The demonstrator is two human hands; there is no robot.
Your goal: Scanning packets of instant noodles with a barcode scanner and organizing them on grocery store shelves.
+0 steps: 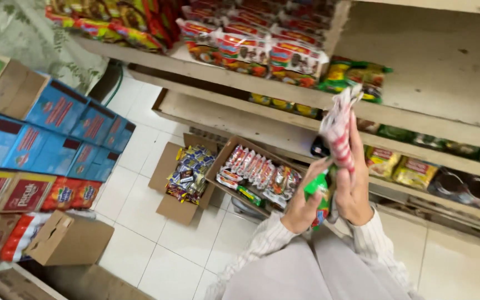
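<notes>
My right hand (356, 186) grips a stack of red-and-white packets (338, 129) raised in front of the shelves, blurred by motion. My left hand (302, 208) holds the lower end of the same bundle, where a green packet (319, 191) shows between the fingers. Both hands are close together above an open cardboard box (224, 153) of similar red-and-white packets on the floor. Striped sleeves cover both wrists.
A second open box (165, 166) of mixed small packets sits on the white tile floor. Wooden shelves (234, 75) hold rows of packets. Blue and red cartons (45, 139) are stacked at left, with a brown carton (70, 239) below them.
</notes>
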